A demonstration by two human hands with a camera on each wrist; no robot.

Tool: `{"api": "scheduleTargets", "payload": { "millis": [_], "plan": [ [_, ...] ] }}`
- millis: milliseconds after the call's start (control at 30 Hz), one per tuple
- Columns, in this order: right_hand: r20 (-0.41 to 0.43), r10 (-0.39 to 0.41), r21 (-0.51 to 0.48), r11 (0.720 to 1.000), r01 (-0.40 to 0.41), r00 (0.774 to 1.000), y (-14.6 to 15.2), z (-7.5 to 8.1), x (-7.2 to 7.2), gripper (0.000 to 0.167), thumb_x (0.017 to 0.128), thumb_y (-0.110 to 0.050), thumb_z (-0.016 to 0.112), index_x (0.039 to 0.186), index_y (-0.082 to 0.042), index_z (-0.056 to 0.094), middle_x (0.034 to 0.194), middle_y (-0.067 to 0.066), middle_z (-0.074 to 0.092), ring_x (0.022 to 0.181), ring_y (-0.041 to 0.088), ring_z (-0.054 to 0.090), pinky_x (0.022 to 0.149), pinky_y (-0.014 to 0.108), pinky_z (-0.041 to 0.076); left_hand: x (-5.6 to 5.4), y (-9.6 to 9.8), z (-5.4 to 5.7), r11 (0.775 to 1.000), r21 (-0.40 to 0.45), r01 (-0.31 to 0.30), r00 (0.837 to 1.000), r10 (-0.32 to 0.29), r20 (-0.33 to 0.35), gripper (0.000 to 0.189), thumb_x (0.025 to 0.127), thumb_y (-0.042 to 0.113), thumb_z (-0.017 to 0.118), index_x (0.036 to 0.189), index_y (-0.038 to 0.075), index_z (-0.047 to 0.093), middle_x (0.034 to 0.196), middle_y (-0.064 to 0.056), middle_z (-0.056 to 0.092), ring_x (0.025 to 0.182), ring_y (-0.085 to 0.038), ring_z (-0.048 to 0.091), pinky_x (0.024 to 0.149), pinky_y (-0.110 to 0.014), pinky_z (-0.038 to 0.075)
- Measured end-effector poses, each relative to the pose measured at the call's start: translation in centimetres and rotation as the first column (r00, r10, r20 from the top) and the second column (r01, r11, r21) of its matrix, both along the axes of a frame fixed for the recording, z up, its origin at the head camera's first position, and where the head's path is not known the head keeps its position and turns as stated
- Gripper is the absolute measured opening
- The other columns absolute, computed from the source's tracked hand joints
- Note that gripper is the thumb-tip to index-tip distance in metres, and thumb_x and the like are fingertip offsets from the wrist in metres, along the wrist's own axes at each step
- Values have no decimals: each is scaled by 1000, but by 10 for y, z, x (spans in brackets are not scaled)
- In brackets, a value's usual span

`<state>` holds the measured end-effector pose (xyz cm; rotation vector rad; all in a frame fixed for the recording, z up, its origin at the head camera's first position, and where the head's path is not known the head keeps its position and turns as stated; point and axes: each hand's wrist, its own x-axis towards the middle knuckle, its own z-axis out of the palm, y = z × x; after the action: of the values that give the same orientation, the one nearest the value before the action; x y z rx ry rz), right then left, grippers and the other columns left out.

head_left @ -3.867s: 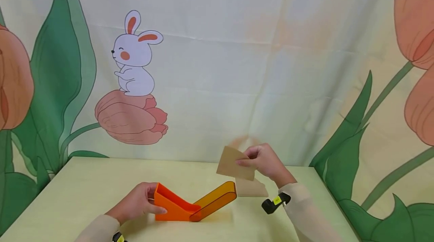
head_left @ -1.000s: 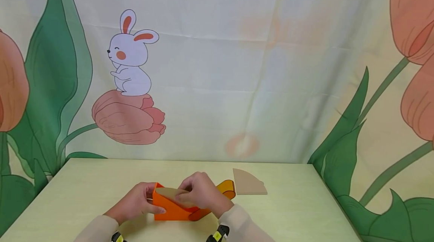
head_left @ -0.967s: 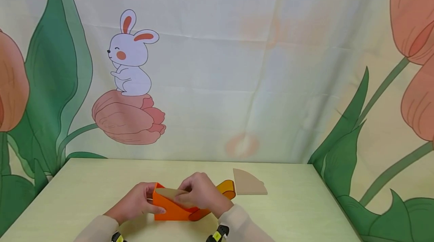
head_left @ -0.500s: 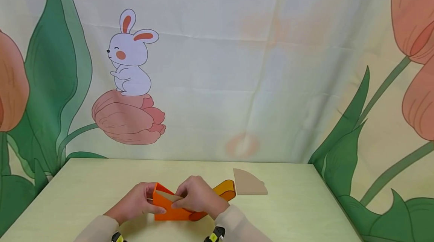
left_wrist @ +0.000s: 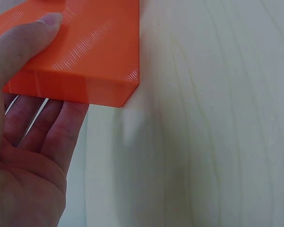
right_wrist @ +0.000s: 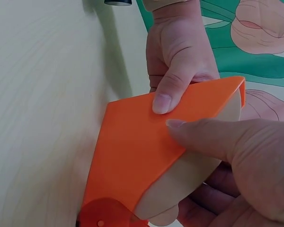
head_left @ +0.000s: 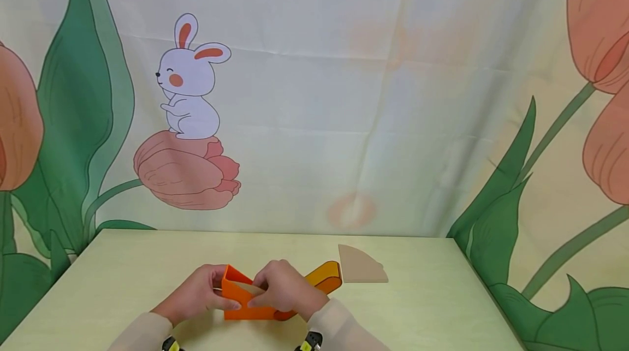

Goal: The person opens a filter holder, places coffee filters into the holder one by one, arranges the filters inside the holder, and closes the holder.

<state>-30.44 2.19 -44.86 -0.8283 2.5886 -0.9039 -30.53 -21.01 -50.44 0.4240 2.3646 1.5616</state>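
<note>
An orange plastic filter case [head_left: 245, 314] stands on the table with its amber see-through lid [head_left: 326, 276] swung out to the right. My left hand [head_left: 199, 292] grips the case's tall left end, its thumb on the near wall and its fingers round the end. Inside the case sits a brown paper coffee filter [right_wrist: 180, 177], its curved edge showing at the sloping opening. My right hand [head_left: 285, 288] grips across the case's middle. In the right wrist view its thumb [right_wrist: 199, 135] presses the orange outer wall, while the other fingers curl behind, partly hidden by the filter.
More brown paper, a fan-shaped filter [head_left: 361, 266], lies flat on the table behind and right of the lid. The pale wood-grain table [head_left: 427, 296] ends against a printed cloth backdrop [head_left: 304, 122].
My right hand brought the filter from the right over to the case, then sank lower with it. More of the filter is now inside. The left hand has stayed on the case.
</note>
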Motion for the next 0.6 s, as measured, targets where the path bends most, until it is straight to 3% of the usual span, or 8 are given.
{"api": "scheduleTargets", "payload": {
  "millis": [233,600],
  "plan": [
    [-28,24,9,1000,-24,999,3,6,0,10,82,-17,88,85,-11,80,68,-9,69,60,6,58,61,17,51,0,0,-1,1000,-7,-6,1000,6,-5,49,77,24,90,119,9,70,113,-5,76,99,-21,70,93,-35,59],
    [-15,30,-61,998,-31,999,9,13,-2,8,82,-12,86,87,-9,81,71,-8,72,63,3,62,62,16,53,-1,1,-4,1000,-6,-26,1000,26,1,50,77,22,90,121,9,69,115,-6,75,100,-20,70,93,-37,60]
  ]
}}
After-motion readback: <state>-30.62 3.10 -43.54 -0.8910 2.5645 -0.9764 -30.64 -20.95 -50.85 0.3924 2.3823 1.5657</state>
